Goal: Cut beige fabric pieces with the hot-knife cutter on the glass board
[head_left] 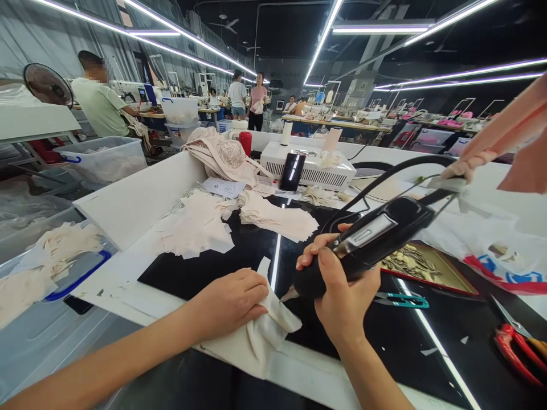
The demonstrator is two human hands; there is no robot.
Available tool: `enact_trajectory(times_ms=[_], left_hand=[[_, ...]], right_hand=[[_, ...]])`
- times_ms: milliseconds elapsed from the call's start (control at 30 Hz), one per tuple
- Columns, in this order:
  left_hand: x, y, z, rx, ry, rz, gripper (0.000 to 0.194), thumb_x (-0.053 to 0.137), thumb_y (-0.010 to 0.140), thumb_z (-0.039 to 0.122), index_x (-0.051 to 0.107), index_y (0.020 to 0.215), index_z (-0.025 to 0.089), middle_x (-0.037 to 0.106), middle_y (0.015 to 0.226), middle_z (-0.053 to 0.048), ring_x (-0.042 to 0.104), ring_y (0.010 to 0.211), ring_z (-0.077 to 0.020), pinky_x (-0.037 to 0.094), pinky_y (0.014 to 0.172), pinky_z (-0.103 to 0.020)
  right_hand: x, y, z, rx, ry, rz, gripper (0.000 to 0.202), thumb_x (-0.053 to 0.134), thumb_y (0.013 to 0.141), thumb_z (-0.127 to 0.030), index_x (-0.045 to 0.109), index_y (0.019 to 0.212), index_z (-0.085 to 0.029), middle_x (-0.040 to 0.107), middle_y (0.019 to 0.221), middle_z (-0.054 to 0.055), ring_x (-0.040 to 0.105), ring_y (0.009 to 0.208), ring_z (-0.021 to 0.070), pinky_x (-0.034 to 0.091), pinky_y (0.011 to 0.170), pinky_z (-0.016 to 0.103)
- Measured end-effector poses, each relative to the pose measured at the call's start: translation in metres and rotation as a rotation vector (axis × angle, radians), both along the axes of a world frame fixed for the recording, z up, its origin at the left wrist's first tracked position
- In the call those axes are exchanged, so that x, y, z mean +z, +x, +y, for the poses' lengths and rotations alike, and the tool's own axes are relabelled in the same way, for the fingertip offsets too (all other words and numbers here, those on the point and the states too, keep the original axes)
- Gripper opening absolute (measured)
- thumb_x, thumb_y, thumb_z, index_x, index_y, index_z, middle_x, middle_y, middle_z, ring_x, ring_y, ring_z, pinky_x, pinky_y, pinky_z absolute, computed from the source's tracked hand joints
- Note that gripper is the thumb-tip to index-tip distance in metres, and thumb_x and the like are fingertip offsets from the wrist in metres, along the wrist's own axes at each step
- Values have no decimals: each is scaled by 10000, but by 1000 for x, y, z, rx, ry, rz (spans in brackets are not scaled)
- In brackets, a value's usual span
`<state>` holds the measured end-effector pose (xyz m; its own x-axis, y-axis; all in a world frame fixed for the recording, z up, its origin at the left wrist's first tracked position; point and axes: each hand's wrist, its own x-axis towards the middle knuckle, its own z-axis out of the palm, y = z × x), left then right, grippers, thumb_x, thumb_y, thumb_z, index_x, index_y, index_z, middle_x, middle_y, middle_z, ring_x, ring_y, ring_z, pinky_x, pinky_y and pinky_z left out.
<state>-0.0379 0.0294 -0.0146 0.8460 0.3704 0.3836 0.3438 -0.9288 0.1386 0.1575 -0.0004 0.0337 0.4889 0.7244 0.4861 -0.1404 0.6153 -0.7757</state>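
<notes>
My left hand (233, 299) is closed on a cream fabric piece (273, 336) at the front edge of the glossy black work surface (171, 279). Part of the cloth droops over that edge. My right hand (342, 290) grips a black corded handheld tool (363, 239) with a metal plate on its side. Its rounded lower end is just right of the cloth; whether they touch, I cannot tell. From its upper end, a pink cloth strip (491, 136) rises to the upper right. Stacked pale fabric pieces (277, 216) lie beyond my hands.
Teal thread snips (401, 300), a tray of seeds (414, 265) and red-handled scissors (513, 341) lie to the right. Behind stand a phone (292, 172) and a white vented box (307, 162). Lace bra pieces (222, 154) are heaped at back left. A person (96, 102) sits farther left.
</notes>
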Motion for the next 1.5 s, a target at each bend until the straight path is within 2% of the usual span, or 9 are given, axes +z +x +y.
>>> enact_trajectory(times_ms=[133, 300, 500, 667, 800, 900, 1133, 1267, 1500], left_hand=[[1, -7, 9, -17, -20, 17, 98, 585, 1081, 251, 622, 1100, 163, 687, 1135, -80, 662, 1059, -228, 561, 962, -352], [0, -10, 13, -48, -30, 30, 167, 591, 1078, 256, 623, 1210, 159, 679, 1200, -97, 663, 1101, -241, 567, 975, -359], [-1, -12, 18, -97, 38, 43, 172, 648, 1050, 246, 647, 1192, 149, 696, 1178, -93, 683, 1117, -238, 497, 1165, -450], [2, -14, 24, -179, 74, 55, 185, 579, 1092, 295, 646, 1174, 143, 669, 1335, -134, 646, 1272, -245, 426, 1253, -445], [5, -17, 29, -185, 46, 97, 199, 599, 1083, 306, 639, 1200, 150, 676, 1305, -126, 672, 1189, -254, 547, 1102, -394], [7, -18, 30, -161, 19, 123, 203, 643, 1059, 288, 633, 1216, 161, 665, 1301, -125, 662, 1190, -264, 582, 978, -348], [13, -22, 29, -154, -17, 164, 227, 662, 1050, 305, 635, 1242, 188, 640, 1288, -105, 655, 1134, -240, 563, 936, -330], [16, -21, 23, -119, 9, 174, 343, 657, 1053, 381, 613, 1372, 265, 613, 1290, -103, 663, 1064, -230, 564, 880, -313], [8, -17, 11, -71, 81, 187, 449, 722, 991, 498, 626, 1391, 319, 593, 1284, -118, 649, 1041, -251, 579, 866, -333]], right_hand=[[1, 0, 0, 2, -5, 2, 395, 837, 852, -279, 571, 1144, -282, 672, 805, -72, 636, 589, 125, 553, 588, 312], [2, 0, -1, -5, -14, 4, 404, 843, 847, -293, 569, 1144, -282, 669, 805, -70, 633, 585, 127, 552, 580, 311], [2, 0, -1, -10, -6, -4, 420, 855, 830, -312, 566, 1132, -275, 663, 774, -71, 626, 577, 130, 563, 569, 307], [2, 1, 0, -15, -17, -12, 416, 844, 835, -308, 567, 1144, -281, 655, 784, -69, 626, 587, 131, 565, 574, 311], [1, 1, 0, -13, -13, -18, 401, 835, 842, -296, 566, 1140, -283, 651, 793, -66, 628, 590, 131, 564, 570, 308], [1, 0, -1, -5, -3, -19, 397, 831, 848, -294, 566, 1144, -283, 652, 793, -65, 630, 591, 130, 566, 569, 306], [2, -1, -3, -7, 9, -22, 384, 824, 855, -282, 572, 1145, -277, 660, 804, -62, 635, 588, 131, 570, 567, 310], [2, -1, -4, 3, 12, -16, 385, 827, 858, -271, 575, 1149, -272, 666, 805, -61, 640, 593, 133, 570, 577, 315], [2, -2, -4, -8, -9, -8, 402, 841, 846, -286, 570, 1144, -272, 664, 804, -61, 638, 593, 135, 565, 577, 319]])
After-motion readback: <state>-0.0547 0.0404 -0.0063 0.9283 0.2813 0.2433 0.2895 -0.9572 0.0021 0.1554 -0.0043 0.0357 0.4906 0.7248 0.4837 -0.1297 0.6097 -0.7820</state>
